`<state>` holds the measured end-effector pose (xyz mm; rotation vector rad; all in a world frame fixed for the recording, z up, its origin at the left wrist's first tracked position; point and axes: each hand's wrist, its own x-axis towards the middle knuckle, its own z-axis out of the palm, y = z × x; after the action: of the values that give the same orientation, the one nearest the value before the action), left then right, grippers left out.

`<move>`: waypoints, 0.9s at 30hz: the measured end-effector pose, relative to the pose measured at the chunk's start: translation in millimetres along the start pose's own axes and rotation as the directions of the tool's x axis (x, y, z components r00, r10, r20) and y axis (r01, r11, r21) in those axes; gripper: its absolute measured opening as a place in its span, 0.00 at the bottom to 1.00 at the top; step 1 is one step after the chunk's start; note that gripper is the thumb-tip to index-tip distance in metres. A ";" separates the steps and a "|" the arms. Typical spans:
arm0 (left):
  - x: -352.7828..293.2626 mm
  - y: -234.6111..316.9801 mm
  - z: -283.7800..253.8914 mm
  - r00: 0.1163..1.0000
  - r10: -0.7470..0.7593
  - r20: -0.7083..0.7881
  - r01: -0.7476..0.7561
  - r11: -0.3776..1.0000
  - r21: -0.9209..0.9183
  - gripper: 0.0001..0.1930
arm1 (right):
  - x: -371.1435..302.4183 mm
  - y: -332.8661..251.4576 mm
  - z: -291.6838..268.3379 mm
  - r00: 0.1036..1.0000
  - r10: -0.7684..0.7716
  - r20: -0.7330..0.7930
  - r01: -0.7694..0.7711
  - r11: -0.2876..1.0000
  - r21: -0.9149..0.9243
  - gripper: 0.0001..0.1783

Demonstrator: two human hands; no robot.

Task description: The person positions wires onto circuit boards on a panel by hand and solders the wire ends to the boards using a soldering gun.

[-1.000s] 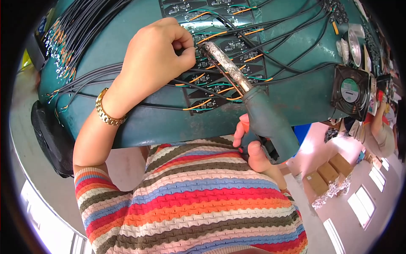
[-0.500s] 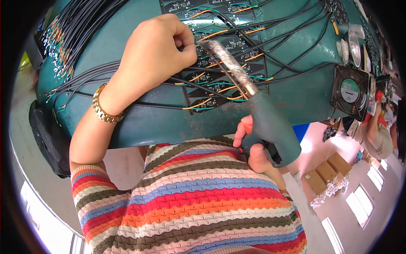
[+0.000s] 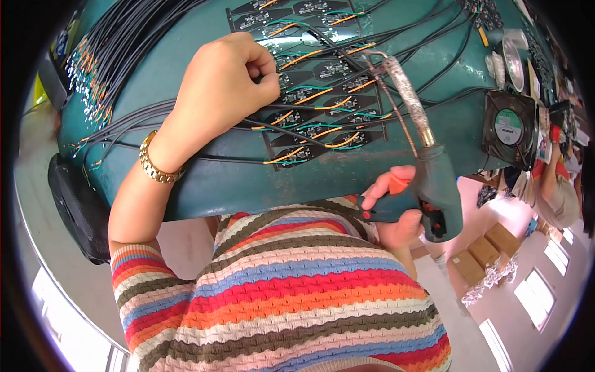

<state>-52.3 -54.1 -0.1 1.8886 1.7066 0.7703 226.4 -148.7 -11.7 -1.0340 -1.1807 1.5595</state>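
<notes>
My left hand (image 3: 226, 77) is closed in a pinch over the left edge of a panel of small black circuit boards (image 3: 328, 71). Whatever lies between its fingertips is hidden. Orange and green wires at the ends of black cables (image 3: 217, 156) lie across these boards, on both sides of the panel. My right hand (image 3: 396, 192) grips a dark green soldering gun (image 3: 439, 180) by its handle, fingers by the orange trigger. Its scorched metal barrel points up and away, with a thin copper-coloured tube alongside. The bent tip is above the panel's right edge, apart from my left hand.
A large bundle of black cables with stripped ends (image 3: 93, 80) lies at the far left. To the right stand a square black fan (image 3: 510, 129) and a clear roll (image 3: 513, 62). A dark mesh object (image 3: 71, 204) is at the left table edge; cardboard boxes (image 3: 486, 251) are beyond.
The soldering gun has moved right, its tip drawn away from my left fingertips. My left hand stays pinched and has shifted slightly left and down.
</notes>
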 end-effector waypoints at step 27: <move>46.8 68.8 41.1 0.892 0.200 0.406 -0.347 0.879 0.328 0.42 | -7.4 12.6 -34.5 0.958 -0.228 -0.173 0.229 0.973 -0.017 0.38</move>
<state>28.8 -14.3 21.0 2.4106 1.4448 0.1462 259.1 -149.7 -30.0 -0.9727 -1.1327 1.2647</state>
